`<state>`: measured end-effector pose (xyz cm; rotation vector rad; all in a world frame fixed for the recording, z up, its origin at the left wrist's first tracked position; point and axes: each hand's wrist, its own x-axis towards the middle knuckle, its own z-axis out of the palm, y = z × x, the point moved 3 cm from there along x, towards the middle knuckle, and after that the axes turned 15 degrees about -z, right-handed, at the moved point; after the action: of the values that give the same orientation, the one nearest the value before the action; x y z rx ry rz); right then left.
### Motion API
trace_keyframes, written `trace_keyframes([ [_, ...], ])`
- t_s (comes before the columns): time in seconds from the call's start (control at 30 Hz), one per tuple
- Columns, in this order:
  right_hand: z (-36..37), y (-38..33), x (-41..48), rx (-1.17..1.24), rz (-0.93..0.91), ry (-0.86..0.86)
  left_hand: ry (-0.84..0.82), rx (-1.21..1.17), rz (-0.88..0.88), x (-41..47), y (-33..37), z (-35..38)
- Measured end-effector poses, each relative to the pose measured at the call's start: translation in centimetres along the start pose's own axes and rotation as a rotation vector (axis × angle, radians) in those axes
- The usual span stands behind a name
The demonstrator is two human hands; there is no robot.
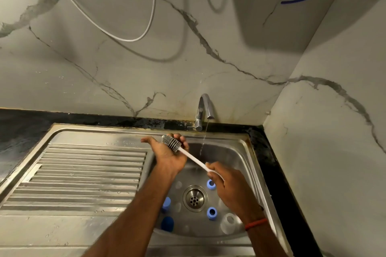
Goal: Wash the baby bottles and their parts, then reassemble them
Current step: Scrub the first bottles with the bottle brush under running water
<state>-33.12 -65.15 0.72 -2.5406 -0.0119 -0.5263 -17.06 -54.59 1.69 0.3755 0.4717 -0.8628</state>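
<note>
My right hand (231, 189) grips the white handle of a bottle brush (189, 155) over the sink basin. The brush's grey bristle head (171, 143) lies in the palm of my left hand (167, 152), whose fingers curl loosely around it. On the basin floor lie blue bottle collars (211, 184) (211, 213), a blue cap (166, 204), a dark blue part (167, 224) and a clear bottle (229, 222), partly hidden by my arms. Water runs from the tap (203, 110) to the right of the brush head.
The steel sink (253, 165) has a ribbed drainboard (87, 175) to the left. The drain (194, 198) sits in the basin's middle. A black counter edge (277, 173) and marble walls close in on the right and behind. A hose (129, 38) hangs on the wall.
</note>
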Motion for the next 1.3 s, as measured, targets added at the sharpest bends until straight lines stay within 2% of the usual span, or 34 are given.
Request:
trace_keyframes([
  [0.13,0.0,-0.7,0.7,-0.025,0.001,0.030,-0.059,-0.035,-0.057,0.2,0.0,1.2],
  [0.3,-0.6,0.5,-0.4,0.004,-0.001,0.045,-0.110,-0.141,-0.039,0.7,1.5,0.2],
  [0.4,-0.5,0.4,0.5,-0.038,0.004,0.084,-0.162,-0.069,-0.022,0.5,1.0,0.6],
  [0.5,-0.4,-0.2,1.4,-0.040,0.026,0.126,-0.142,0.019,0.047,0.7,0.5,0.7],
  [0.7,-1.0,-0.7,0.1,0.025,-0.022,0.068,-0.105,0.148,0.114,1.2,1.9,0.0],
  [0.8,-1.1,-0.8,1.5,-0.055,-0.033,0.074,-0.094,0.250,0.101,1.1,0.5,-0.2],
  [1.0,-1.4,-1.5,1.4,0.076,-0.069,0.003,-0.148,0.163,0.129,1.5,2.4,0.1],
  [1.2,-0.7,-2.5,3.0,-0.048,-0.059,0.052,-0.140,0.275,0.069,1.1,0.1,-0.2],
  [1.3,-0.9,-3.3,2.6,0.051,-0.096,0.012,-0.138,0.199,0.097,1.3,1.5,-0.3],
])
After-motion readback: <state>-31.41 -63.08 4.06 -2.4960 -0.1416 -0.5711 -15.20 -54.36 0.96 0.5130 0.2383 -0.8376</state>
